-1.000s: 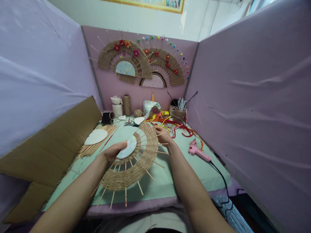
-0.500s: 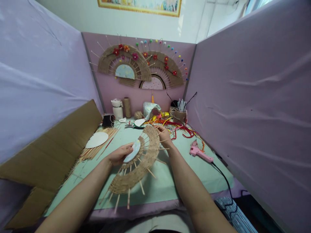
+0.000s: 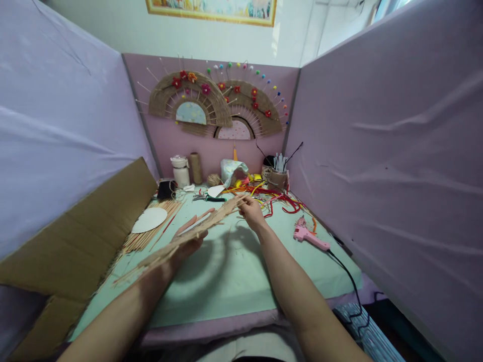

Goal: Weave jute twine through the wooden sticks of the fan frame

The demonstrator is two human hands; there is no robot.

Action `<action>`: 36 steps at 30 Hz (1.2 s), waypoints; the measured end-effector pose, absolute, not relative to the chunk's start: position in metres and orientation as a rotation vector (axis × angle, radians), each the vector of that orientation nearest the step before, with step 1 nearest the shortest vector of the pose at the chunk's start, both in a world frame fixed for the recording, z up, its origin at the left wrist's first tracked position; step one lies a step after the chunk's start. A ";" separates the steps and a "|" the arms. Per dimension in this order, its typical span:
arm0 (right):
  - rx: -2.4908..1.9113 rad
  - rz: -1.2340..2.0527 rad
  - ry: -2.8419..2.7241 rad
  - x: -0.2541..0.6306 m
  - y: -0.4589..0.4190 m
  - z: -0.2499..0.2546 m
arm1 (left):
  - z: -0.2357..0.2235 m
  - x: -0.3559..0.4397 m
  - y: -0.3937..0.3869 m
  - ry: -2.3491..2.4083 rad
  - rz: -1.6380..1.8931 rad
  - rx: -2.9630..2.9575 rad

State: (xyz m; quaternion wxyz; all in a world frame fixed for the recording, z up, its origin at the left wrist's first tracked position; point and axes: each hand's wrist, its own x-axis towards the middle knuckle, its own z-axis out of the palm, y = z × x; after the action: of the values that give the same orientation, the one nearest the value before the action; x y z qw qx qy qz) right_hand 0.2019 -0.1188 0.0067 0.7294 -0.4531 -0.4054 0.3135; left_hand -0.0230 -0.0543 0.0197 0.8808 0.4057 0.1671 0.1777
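I hold a half-round woven twine fan (image 3: 177,246) with wooden sticks jutting from its rim, seen almost edge-on above the green mat (image 3: 226,281). My left hand (image 3: 188,240) is under the fan near its centre, fingers stretched along it and gripping it. My right hand (image 3: 251,211) pinches the fan's far edge near the stick tips. The fan's face is hidden at this angle.
A pink glue gun (image 3: 307,235) with a black cord lies to the right. Red and yellow cords (image 3: 275,198) are scattered at the back, beside scissors (image 3: 207,198), twine spools and a cup of tools (image 3: 279,176). Bamboo sticks and a white half-disc (image 3: 151,219) lie left, by cardboard (image 3: 75,236).
The fan has been tipped from facing me to nearly edge-on, its near rim swinging left and up. Both hands kept hold of it.
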 end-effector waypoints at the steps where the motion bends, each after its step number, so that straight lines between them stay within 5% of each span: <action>1: -0.990 0.683 -0.882 0.201 -0.119 0.007 | 0.018 -0.022 -0.056 0.319 0.425 0.756; 16: -1.053 0.773 -0.994 0.186 -0.120 0.009 | 0.016 -0.024 -0.062 0.268 0.599 0.173; 24: -1.184 0.719 -0.887 0.174 -0.118 0.006 | 0.027 -0.025 -0.063 0.126 0.617 0.461; 31: -1.200 0.752 -0.883 0.175 -0.117 0.004 | 0.015 -0.011 -0.050 0.579 0.713 1.045; 36: -1.272 0.593 -0.963 0.175 -0.120 0.007 | 0.023 0.005 -0.044 0.597 1.023 1.062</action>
State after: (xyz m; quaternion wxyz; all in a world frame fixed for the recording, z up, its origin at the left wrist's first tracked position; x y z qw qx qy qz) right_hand 0.1752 -0.1198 0.0072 0.6591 -0.5619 -0.4256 0.2620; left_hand 0.0054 -0.0439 0.0230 0.6998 0.4769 0.2680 0.4594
